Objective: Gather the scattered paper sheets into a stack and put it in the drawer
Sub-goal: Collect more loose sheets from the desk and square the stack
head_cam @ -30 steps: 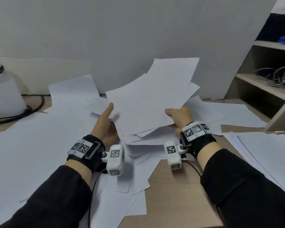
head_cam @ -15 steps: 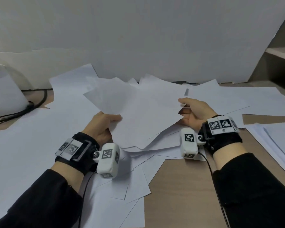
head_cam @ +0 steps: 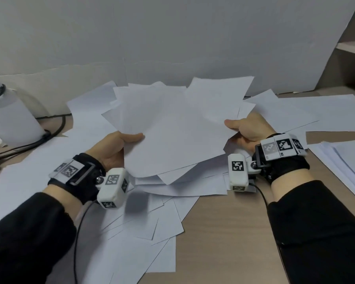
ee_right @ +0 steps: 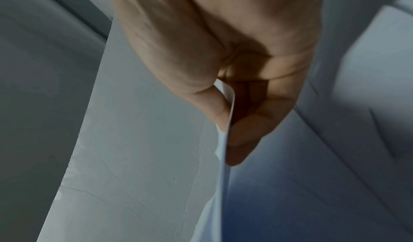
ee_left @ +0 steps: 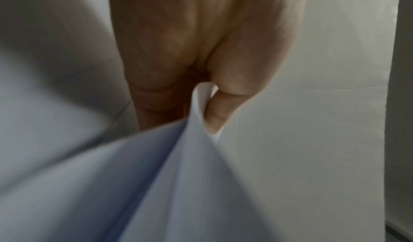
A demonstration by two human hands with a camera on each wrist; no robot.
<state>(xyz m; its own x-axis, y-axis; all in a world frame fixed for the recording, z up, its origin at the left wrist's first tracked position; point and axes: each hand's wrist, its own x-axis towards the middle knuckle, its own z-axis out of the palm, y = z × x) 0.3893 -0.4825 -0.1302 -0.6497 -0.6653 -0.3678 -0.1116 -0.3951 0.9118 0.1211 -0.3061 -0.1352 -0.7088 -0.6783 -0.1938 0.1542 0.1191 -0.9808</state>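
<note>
Both hands, left hand (head_cam: 113, 146) and right hand (head_cam: 247, 131), pinch opposite edges of an uneven, fanned bundle of white sheets (head_cam: 172, 128) above the paper-strewn desk (head_cam: 223, 232).

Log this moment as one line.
left hand: grips paper bundle | right hand: grips bundle | loose sheets: on desk | drawer: unseen

The paper sheets (head_cam: 172, 136) are plain white, shaded bluish grey where they overlap. The desk (head_cam: 230, 232) is light brown wood. Both sleeves (head_cam: 320, 232) are black, as are the wrist straps (head_cam: 285, 167), which carry white blocks (head_cam: 113, 187) printed with black-and-white square codes. The wall (head_cam: 172, 33) is pale grey, the cable (head_cam: 29, 144) at the desk's left edge black.
</note>
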